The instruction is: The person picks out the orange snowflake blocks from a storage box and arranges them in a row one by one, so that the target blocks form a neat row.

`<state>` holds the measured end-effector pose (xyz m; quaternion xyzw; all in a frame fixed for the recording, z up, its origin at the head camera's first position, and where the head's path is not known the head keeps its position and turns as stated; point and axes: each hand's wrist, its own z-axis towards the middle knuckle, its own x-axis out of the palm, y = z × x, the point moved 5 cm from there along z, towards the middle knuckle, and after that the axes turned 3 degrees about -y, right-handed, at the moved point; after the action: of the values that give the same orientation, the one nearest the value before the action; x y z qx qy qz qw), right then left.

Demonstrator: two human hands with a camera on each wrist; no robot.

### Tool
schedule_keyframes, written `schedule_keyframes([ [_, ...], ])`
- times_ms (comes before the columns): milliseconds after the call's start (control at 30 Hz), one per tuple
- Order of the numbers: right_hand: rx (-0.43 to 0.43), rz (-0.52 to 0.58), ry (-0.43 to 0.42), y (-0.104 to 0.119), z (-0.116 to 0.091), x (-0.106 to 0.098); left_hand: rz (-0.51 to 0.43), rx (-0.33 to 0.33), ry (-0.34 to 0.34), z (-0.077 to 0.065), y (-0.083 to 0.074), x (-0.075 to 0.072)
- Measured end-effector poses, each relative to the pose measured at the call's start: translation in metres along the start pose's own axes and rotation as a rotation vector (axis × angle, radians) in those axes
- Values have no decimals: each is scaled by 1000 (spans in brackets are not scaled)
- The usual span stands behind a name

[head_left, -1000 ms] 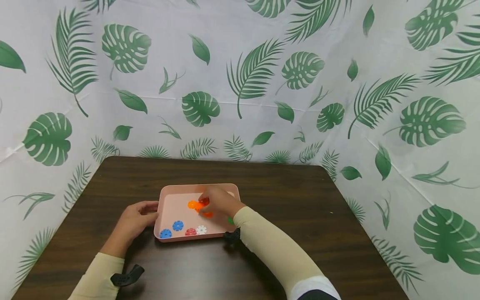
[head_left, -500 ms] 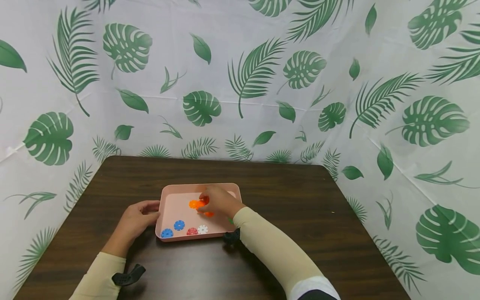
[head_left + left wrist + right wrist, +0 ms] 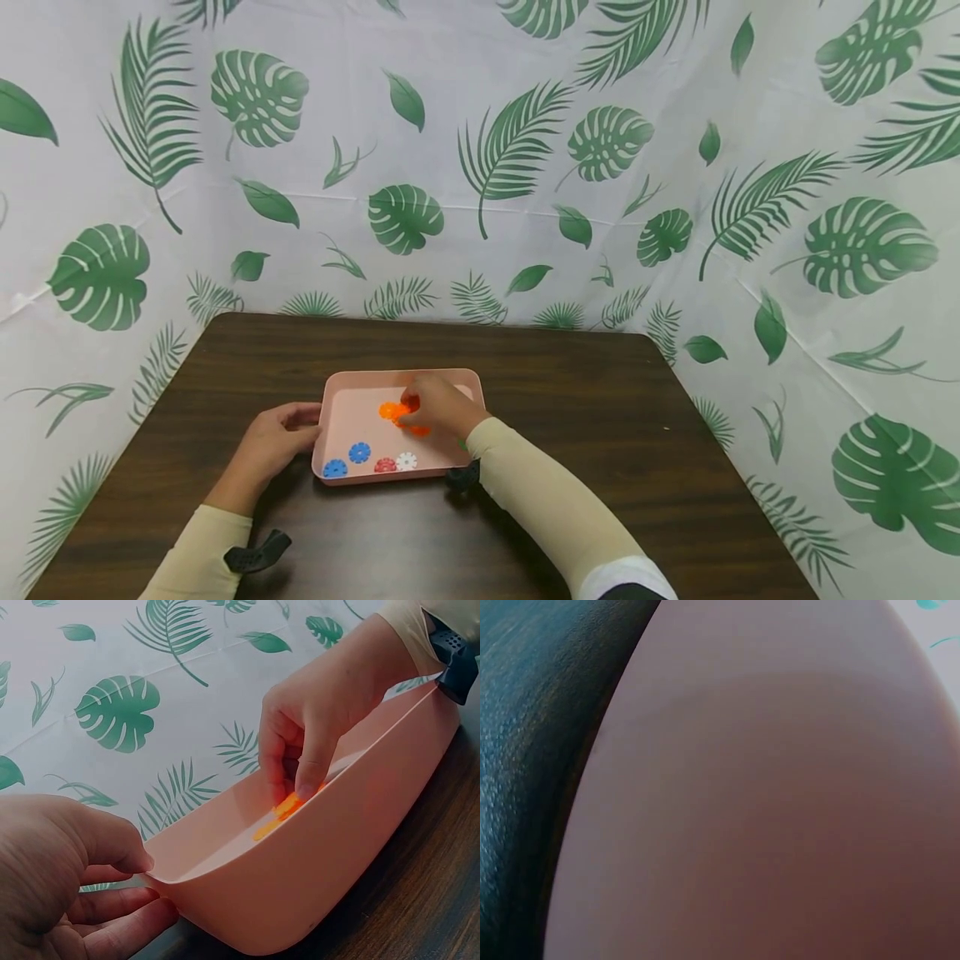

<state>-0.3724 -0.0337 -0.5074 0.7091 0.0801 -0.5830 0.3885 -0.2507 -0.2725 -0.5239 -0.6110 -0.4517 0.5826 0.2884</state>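
Observation:
A pink tray (image 3: 348, 421) lies on the table. My left hand (image 3: 272, 442) holds its left end; in the left wrist view the thumb is at the rim and the fingers lie against the outer wall. Inside the tray, my right hand (image 3: 444, 406) pinches orange notched plastic discs (image 3: 388, 410) between thumb and fingers, low near the tray floor. The fingers partly cover the orange discs. The left wrist view shows the pinched orange pieces (image 3: 289, 805) just behind the near wall. Blurred pink surface (image 3: 765, 787) fills most of the right wrist view.
Along the tray's near side lie blue discs (image 3: 359, 452), a red disc (image 3: 385, 465) and a white disc (image 3: 407, 461). A green disc (image 3: 462, 444) is partly hidden by the right wrist. Behind the dark wooden table (image 3: 562, 383) hangs a leaf-print cloth (image 3: 450, 250).
Both hands and the tray keep nearly the same places. The whole head view shifts slightly; the right hand stays on the orange discs throughout.

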Motion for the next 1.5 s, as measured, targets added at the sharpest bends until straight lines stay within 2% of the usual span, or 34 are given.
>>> schedule_keyframes([
  [267, 32, 66, -47, -5, -9, -10, -3, 4, 5, 0, 2, 3],
  [400, 24, 22, -94, -7, -12, -23, -3, 6, 8, 0, 2, 2],
  [500, 48, 27, -118, -10, -15, -33, 3, 10, 7, 0, 2, 1],
  [667, 82, 126, -140, -18, -23, -45, 23, 41, -9, 1, 0, 0],
  [800, 70, 115, -171, -23, -26, -55, 22, 53, -11, 1, -1, 0],
  [1033, 76, 80, -200, -28, -34, -73, 10, 36, -12, 1, 2, 3],
  [1200, 95, 69, -248, -42, -41, -88, -7, 24, -7, 0, 4, 4],
  [1500, 119, 123, -342, -76, -64, -121, -8, 9, 7, -1, 1, 2],
])
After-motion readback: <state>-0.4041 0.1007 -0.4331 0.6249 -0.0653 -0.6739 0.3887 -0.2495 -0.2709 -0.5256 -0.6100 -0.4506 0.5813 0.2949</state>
